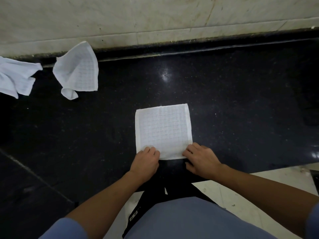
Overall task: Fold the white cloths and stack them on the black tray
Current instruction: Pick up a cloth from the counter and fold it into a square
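A white waffle-weave cloth [163, 130] lies flat and square on the black counter [233, 104], near its front edge. My left hand [145, 161] has its curled fingers on the cloth's near left corner. My right hand [201, 159] has its curled fingers on the near right corner. Whether either hand pinches the edge or only presses it, I cannot tell. A crumpled white cloth [77, 71] sits at the back left by the wall. Another crumpled white cloth [15, 78] lies at the far left edge of view. No black tray is in view.
A pale tiled wall [155, 18] rises behind the counter. A dark object [310, 94] sits at the right edge. Pale floor tiles [241, 195] show below the counter's front edge, beside my legs.
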